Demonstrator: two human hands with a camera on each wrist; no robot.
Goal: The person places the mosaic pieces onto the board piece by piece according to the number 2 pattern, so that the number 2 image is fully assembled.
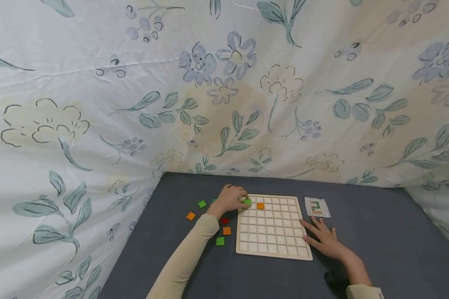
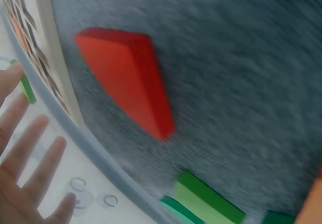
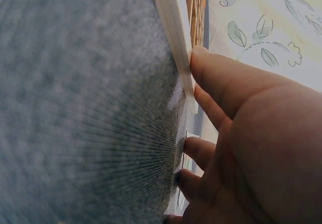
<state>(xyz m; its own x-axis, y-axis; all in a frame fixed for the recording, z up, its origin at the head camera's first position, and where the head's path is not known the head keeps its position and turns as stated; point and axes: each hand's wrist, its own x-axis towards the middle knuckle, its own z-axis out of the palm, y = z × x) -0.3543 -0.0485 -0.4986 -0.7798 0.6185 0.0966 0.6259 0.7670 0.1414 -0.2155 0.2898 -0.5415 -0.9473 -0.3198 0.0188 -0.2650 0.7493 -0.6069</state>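
Observation:
Between thumb and forefinger my left hand [image 1: 230, 199] pinches a light green square tile [image 1: 247, 202], over the top left corner of a pale wooden grid board [image 1: 268, 224]. The left wrist view shows the same green tile [image 2: 26, 87] at the fingertips, the other fingers spread out. An orange tile [image 1: 260, 206] sits in a cell of the board's top row. My right hand [image 1: 327, 241] rests at the board's right edge with its fingers spread; in the right wrist view the thumb [image 3: 216, 70] touches the board's side [image 3: 173, 30].
Left of the board lie loose tiles: a red tile [image 1: 225, 221], an orange tile [image 1: 227, 231], green tiles [image 1: 220, 241] and another orange tile [image 1: 191, 216]. A small printed pattern card [image 1: 317, 207] lies right of the board. A black object [image 1: 333, 279] is near my right wrist.

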